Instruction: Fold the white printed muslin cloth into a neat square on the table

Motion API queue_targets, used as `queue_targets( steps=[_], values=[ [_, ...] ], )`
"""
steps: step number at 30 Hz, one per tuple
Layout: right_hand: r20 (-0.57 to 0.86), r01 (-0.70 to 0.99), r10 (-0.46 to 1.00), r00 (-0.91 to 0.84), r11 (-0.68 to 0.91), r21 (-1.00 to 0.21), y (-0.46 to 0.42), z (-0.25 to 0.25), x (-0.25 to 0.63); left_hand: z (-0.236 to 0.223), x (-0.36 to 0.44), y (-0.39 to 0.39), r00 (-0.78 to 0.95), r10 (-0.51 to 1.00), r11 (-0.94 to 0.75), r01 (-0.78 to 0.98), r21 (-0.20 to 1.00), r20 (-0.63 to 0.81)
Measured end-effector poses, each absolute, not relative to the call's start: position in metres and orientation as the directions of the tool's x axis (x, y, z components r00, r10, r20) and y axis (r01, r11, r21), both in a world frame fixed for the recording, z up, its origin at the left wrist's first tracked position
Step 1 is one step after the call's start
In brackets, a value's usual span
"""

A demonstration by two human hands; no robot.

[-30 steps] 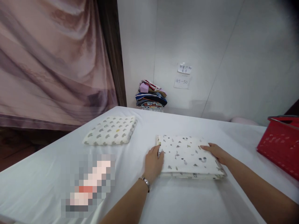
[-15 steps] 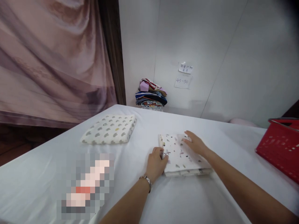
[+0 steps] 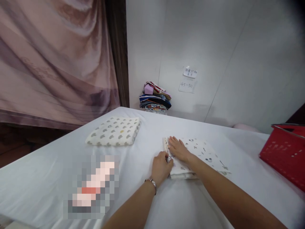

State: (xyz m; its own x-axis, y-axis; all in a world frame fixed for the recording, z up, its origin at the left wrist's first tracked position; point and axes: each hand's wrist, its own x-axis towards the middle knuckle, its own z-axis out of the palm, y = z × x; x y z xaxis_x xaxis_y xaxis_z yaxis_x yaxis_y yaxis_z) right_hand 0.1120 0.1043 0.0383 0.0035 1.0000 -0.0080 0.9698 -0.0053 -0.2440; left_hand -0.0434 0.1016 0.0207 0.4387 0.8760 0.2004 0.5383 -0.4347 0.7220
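A folded white cloth with small grey and dark prints (image 3: pixel 197 149) lies on the white-covered table. My left hand (image 3: pixel 161 167) is at its near left edge, fingers curled round the edge and thumb close to the top layer. My right hand (image 3: pixel 179 150) rests flat on the left part of the cloth, fingers stretched out. Towards its right side the top layer spreads past the thicker folded part. Further left lies a second folded cloth, cream with grey mouse-head shapes (image 3: pixel 114 132), touched by neither hand.
The table's white cover (image 3: pixel 143 197) has soft wrinkles. A red basket (image 3: pixel 283 152) stands at the right. Behind the far edge is a stack of folded fabrics (image 3: pixel 154 98) by the wall. A pixelated patch hides something at the front left. A pink curtain (image 3: pixel 59 63) hangs at the left.
My right hand has moved left across the cloth, from its far right part to the left part, and now lies flat. The top layer reaches further right. My left hand stays at the edge.
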Motion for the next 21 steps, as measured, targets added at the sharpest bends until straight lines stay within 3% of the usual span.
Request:
queue_targets(
  steps=[4, 11, 21],
  values=[
    [-0.039, 0.971, 0.999, -0.018, 0.008, -0.237, 0.111, 0.035, 0.104, 0.023, -0.044, 0.102, 0.452, 0.869, -0.449, 0.553, 0.702, 0.2],
    [-0.017, 0.93, 0.998, 0.054, -0.057, -0.364, 0.077, 0.056, 0.101, 0.022, -0.047, 0.101, 0.451, 0.871, -0.438, 0.528, 0.727, 0.197],
    [0.079, 0.972, 0.995, -0.066, 0.083, -0.222, -0.02, 0.035, 0.077, 0.022, -0.047, 0.1, 0.451, 0.867, -0.453, 0.541, 0.708, 0.21]
  ],
)
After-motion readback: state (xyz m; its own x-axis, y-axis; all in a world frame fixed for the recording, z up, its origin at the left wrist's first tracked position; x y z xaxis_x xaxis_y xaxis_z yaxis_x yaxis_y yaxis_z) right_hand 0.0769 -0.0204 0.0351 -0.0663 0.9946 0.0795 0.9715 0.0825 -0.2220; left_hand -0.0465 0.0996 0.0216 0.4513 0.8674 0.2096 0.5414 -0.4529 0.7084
